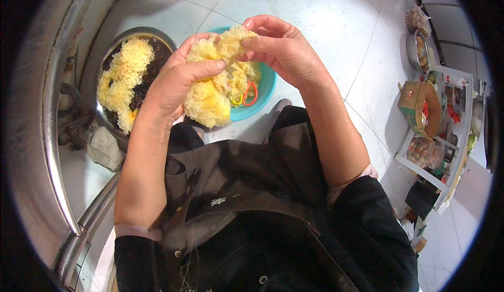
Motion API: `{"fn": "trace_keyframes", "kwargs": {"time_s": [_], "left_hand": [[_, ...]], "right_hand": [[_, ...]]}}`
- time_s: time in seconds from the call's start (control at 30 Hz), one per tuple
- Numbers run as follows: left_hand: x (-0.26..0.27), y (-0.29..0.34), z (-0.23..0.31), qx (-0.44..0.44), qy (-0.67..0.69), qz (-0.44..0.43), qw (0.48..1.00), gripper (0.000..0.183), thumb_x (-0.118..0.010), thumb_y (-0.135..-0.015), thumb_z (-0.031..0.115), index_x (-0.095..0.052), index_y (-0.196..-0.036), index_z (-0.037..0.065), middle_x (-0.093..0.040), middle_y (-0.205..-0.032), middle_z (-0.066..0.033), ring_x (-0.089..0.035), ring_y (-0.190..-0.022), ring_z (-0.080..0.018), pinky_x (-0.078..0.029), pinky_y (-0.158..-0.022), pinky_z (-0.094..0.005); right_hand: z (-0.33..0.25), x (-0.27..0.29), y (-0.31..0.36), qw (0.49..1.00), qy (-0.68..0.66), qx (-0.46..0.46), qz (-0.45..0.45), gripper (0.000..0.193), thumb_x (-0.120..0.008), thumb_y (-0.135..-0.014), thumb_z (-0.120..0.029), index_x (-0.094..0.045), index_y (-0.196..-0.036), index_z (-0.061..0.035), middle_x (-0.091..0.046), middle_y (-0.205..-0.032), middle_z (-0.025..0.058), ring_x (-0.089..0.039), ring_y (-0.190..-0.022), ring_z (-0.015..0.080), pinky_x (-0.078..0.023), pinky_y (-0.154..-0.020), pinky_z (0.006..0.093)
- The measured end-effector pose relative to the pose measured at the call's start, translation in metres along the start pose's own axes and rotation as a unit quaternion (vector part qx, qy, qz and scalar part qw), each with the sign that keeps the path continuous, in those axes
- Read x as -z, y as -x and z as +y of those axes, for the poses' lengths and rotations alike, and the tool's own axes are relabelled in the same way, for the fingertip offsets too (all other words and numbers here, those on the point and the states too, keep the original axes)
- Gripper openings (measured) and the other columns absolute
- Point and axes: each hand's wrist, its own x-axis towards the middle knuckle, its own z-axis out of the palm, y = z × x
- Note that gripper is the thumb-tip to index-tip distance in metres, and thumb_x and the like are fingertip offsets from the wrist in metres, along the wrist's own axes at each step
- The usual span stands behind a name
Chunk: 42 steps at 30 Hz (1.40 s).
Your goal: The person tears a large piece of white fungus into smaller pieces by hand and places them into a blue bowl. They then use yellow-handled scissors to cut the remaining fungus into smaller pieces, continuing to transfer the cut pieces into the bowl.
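Observation:
My left hand (176,85) grips a large frilly clump of pale yellow snow fungus (207,105), its thumb lying across the top. With thumb and fingers, my right hand (286,50) pinches the upper edge of the same clump. Both hands are above a turquoise basin (269,85). Inside it lies more snow fungus, along with scissors (250,93) whose looped handles are red-orange and yellow; their blades are hidden. To the left stands a metal bowl (167,39) holding snow fungus pieces (123,74) over dark, blackish pieces that look like wood ear fungus (142,90).
A curved metal rail (52,150) runs along the left, with a grey stone-like lump (105,149) near the bowl. At right, a white shelf (455,74) stands by a cardboard box (415,103), plastic bags (424,153) and a metal pot (418,53). Pale tiled floor (336,24) lies ahead.

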Motion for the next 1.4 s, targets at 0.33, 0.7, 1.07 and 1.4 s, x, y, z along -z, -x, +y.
{"fn": "trace_keyframes", "kwargs": {"time_s": [0.33, 0.7, 1.07, 1.4], "left_hand": [[0.002, 0.006, 0.003, -0.042, -0.023, -0.036, 0.998, 0.072, -0.069, -0.07, 0.003, -0.046, -0.138, 0.005, -0.057, -0.128, -0.0091, -0.057, -0.12, -0.0234, -0.047, -0.104, -0.0356], [-0.001, 0.007, 0.0, -0.012, 0.0, -0.089, 0.996, 0.071, -0.062, -0.069, 0.003, -0.041, -0.137, 0.007, -0.055, -0.118, -0.0109, -0.059, -0.111, -0.0203, -0.049, -0.097, -0.0332], [0.002, 0.005, -0.002, -0.019, -0.025, -0.097, 0.995, 0.075, -0.063, -0.068, 0.005, -0.04, -0.139, 0.008, -0.053, -0.121, -0.0108, -0.057, -0.113, -0.0205, -0.049, -0.099, -0.0327], [-0.004, 0.005, -0.004, -0.04, 0.019, -0.076, 0.996, 0.071, -0.071, -0.077, 0.006, -0.042, -0.141, 0.006, -0.054, -0.126, -0.0092, -0.055, -0.119, -0.0199, -0.046, -0.103, -0.0345]], "right_hand": [[-0.002, 0.008, 0.004, 0.91, 0.41, 0.06, 0.033, 0.031, -0.074, -0.082, -0.015, -0.071, -0.112, -0.0086, -0.07, -0.105, 0.0074, -0.065, -0.1, 0.0156, -0.055, -0.086, 0.0273], [0.001, -0.012, 0.014, 0.97, 0.204, 0.059, -0.115, 0.04, -0.082, -0.079, -0.012, -0.068, -0.116, -0.0028, -0.07, -0.09, 0.0042, -0.063, -0.079, 0.0091, -0.053, -0.073, 0.0261], [-0.001, -0.027, 0.015, 0.992, 0.092, -0.006, -0.089, 0.02, -0.073, -0.076, 0.001, -0.063, -0.094, -0.0011, -0.07, -0.094, 0.0042, -0.065, -0.085, 0.0113, -0.055, -0.078, 0.0284], [0.003, -0.023, 0.011, 0.987, 0.153, 0.057, -0.003, 0.024, -0.075, -0.071, -0.005, -0.062, -0.092, -0.0011, -0.067, -0.087, 0.002, -0.062, -0.082, 0.0096, -0.053, -0.075, 0.0278]]}}
